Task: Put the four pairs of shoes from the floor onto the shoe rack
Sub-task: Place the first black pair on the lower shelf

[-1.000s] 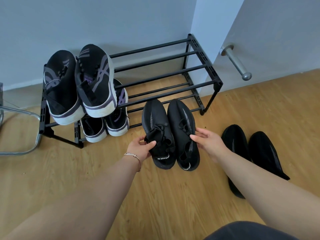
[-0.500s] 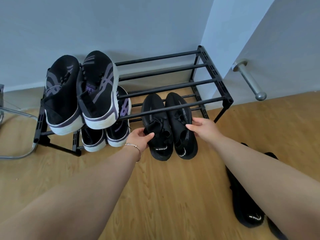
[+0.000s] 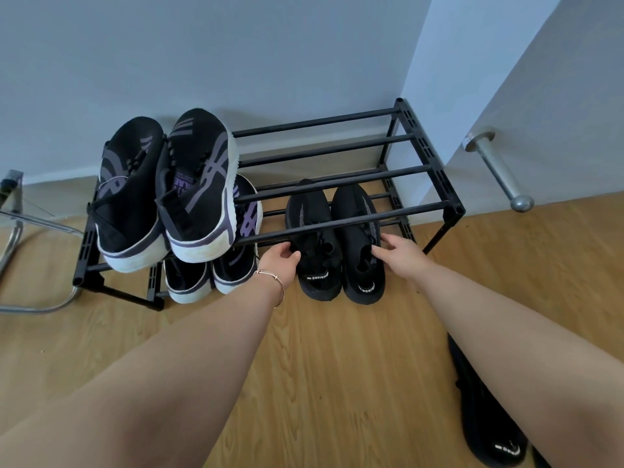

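A black two-shelf shoe rack [image 3: 337, 169] stands against the wall. A pair of plain black knit shoes [image 3: 315, 282] rests on its lower shelf at the right, heels sticking out toward me. My left hand [image 3: 282, 261] pinches the collar of the left shoe, and my right hand [image 3: 400, 256] holds the collar of the right shoe [image 3: 364, 282]. Black sneakers with purple stripes and white soles [image 3: 199, 187] lie on the upper shelf at the left. A similar pair [image 3: 236, 268] sits beneath them. One more black shoe [image 3: 486, 420] lies on the floor by my right forearm, partly hidden.
The rack's upper shelf has bare bars at the right. A metal door handle [image 3: 499, 173] sticks out from the door to the right of the rack. A chrome tube frame [image 3: 17, 238] stands at the left edge. The floor is light wood.
Both hands have carried the black knit pair forward from the floor in front of the rack onto the lower shelf, under the upper bars. The view has tilted forward.
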